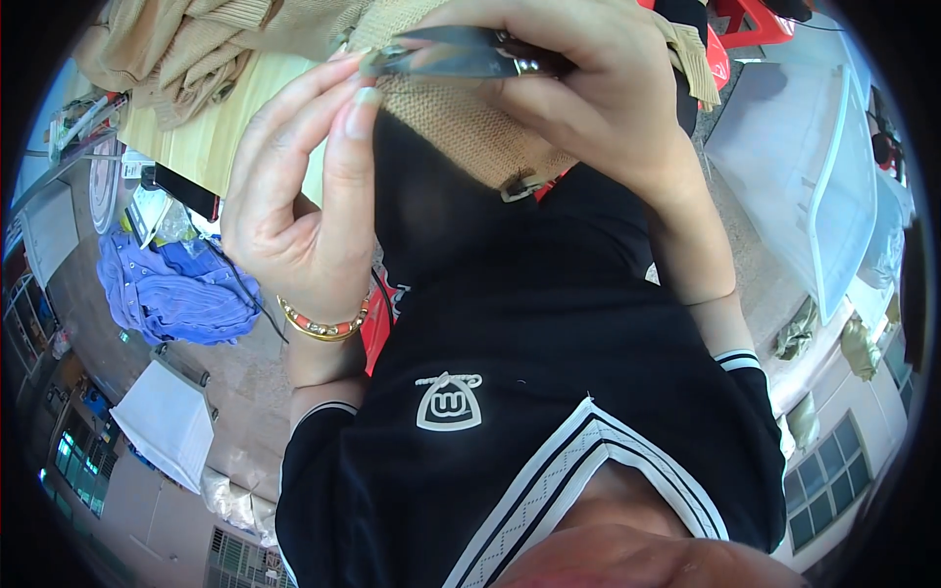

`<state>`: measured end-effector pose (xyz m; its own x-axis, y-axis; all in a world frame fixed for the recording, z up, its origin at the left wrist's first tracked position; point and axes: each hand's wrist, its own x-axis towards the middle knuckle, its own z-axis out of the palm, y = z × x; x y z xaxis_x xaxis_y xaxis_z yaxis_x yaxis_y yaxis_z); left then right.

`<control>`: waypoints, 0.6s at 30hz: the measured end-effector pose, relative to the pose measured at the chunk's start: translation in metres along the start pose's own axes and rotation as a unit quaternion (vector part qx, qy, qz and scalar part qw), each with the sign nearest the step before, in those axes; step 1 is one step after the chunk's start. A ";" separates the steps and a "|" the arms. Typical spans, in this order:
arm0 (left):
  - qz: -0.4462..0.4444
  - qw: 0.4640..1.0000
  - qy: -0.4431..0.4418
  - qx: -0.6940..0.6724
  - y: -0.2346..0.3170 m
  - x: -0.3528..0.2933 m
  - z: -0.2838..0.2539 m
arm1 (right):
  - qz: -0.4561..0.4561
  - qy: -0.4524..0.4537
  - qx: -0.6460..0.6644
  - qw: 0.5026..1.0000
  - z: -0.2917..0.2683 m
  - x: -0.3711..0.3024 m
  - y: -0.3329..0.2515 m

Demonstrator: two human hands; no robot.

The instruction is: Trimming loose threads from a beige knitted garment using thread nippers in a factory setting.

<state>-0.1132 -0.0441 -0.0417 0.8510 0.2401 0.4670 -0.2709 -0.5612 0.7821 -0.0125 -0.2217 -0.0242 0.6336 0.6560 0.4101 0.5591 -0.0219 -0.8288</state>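
Observation:
My right hand [603,93] grips a pair of thread snips [456,63], with the two dark, pointed blades apart and directed left. Their tips reach the fingertips of my left hand [294,186], which are pinched together. Between those fingers is a small, dull greyish piece that I cannot make out. Below the blades a tan knitted garment [461,127] hangs over my dark-clad lap. A small metal-looking clasp [521,188] sits at its lower edge.
More tan knitwear [181,54] is heaped on a pale wooden table [191,147] at the far left. Purple-blue clothing [172,289] lies below it. A translucent plastic bin [784,162] stands at the right, near a red stool [755,24].

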 end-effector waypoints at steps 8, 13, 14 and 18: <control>-0.003 0.999 -0.032 0.025 0.006 0.005 0.003 | -0.129 -0.009 0.037 0.991 0.002 0.000 0.029; 0.007 0.999 0.012 0.037 0.006 0.009 0.008 | -0.166 -0.031 -0.053 0.984 -0.003 0.003 0.027; 0.008 0.999 0.012 0.037 0.007 0.009 0.009 | -0.171 -0.030 -0.045 0.984 -0.003 0.004 0.027; 0.011 0.999 0.015 0.046 0.011 0.012 0.009 | -0.178 -0.027 -0.019 0.983 -0.005 0.006 0.027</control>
<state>-0.1019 -0.0544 -0.0318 0.8310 0.2504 0.4967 -0.2452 -0.6367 0.7311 0.0088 -0.2223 -0.0424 0.3651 0.6663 0.6502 0.7606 0.1892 -0.6210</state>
